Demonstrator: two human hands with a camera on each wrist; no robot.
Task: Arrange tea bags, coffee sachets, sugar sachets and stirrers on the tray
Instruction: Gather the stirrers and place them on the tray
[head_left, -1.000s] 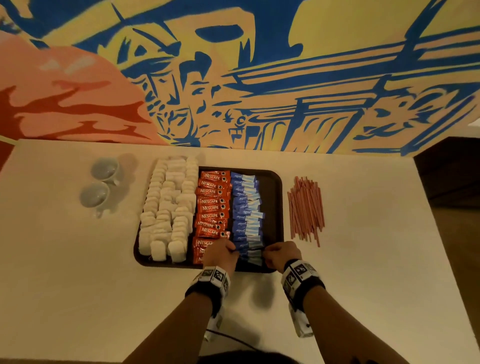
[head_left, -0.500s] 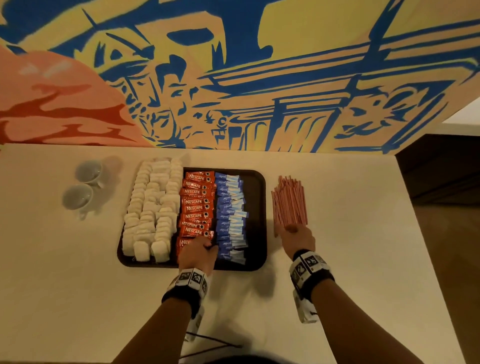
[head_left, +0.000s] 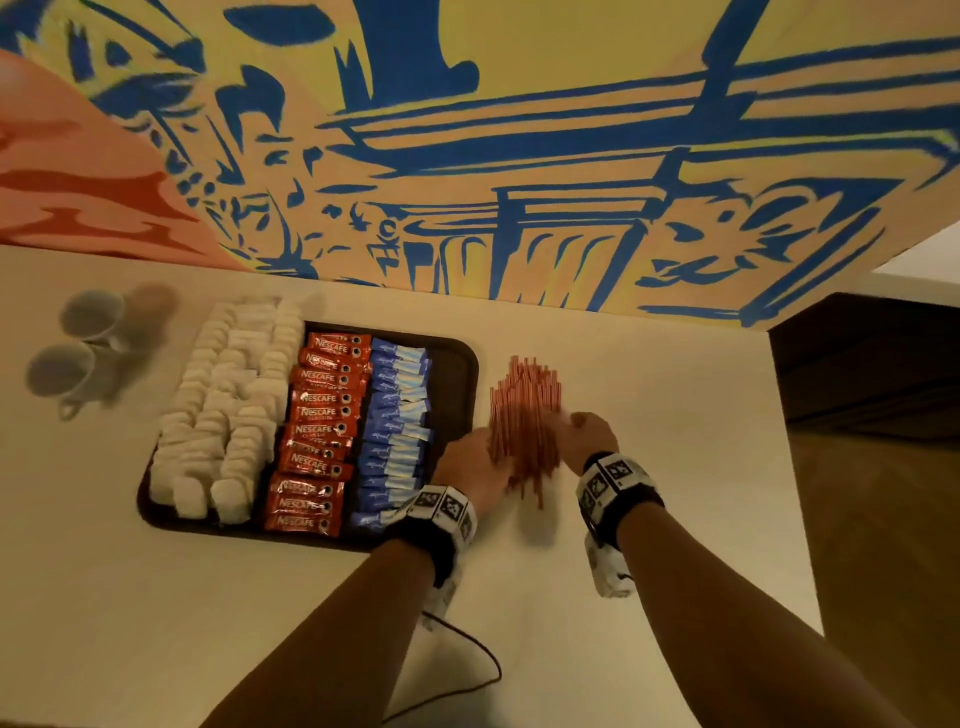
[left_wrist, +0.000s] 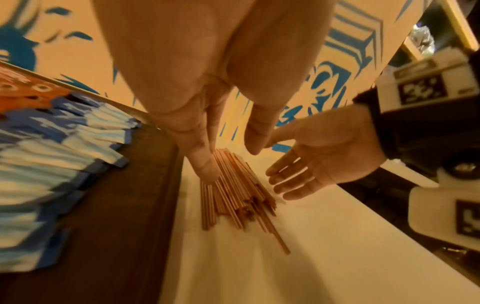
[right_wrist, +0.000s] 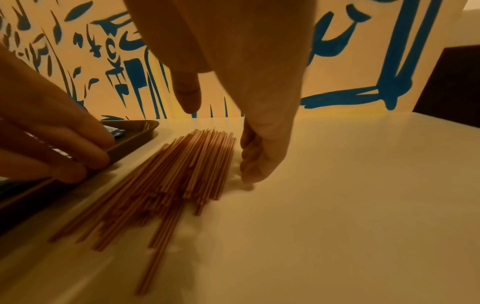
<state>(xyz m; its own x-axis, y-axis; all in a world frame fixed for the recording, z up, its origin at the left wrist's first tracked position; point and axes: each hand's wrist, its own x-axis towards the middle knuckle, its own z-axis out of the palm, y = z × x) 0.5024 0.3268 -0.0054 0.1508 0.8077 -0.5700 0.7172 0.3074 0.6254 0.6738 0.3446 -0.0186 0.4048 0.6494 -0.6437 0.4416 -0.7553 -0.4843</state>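
— How do the arms lie?

— Both forearms reach forward side by side, a marked band on each wrist.

— And the left hand (head_left: 470, 464)?

— Palm turned inward, fingers (left_wrist: 205, 164) straight and together, thumb apart from them.

— The right hand (head_left: 589, 439)?

— Facing it, palm inward, fingers (left_wrist: 285, 179) straight and slightly spread, tips pointing down. Neither hand grips anything.

Head view: high above the table (head_left: 649, 467), facing forward and down, wide over the whole tray (head_left: 457, 364) and the painted wall (head_left: 519, 130).
Left wrist view: low and close, looking along the fingers (left_wrist: 205, 164).
Right wrist view: low, close, facing the wall.
Shared: all three show the stirrers (head_left: 524, 431) beside the tray.
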